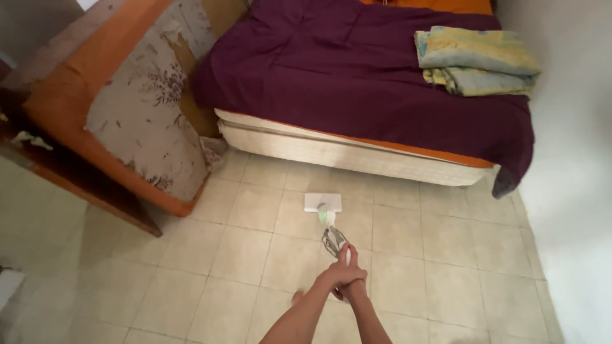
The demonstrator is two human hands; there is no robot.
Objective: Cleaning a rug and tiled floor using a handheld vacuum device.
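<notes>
Both my hands grip the top of a mop handle [346,255] low in the middle of the view. My left hand [338,275] wraps it from the left, and my right hand [354,288] is closed just below and behind it. The handle runs forward and down, past a green joint and a grey loop, to a flat white mop head [313,202]. The head lies flat on the beige tiled floor [255,210], a little in front of the bed's near edge.
A bed [357,153] with a purple cover [357,76] fills the far side, with folded yellow and blue cloth [475,60] on it. A worn orange mattress [137,108] leans at the left against a dark wooden frame [76,181]. A white wall [574,159] is at the right.
</notes>
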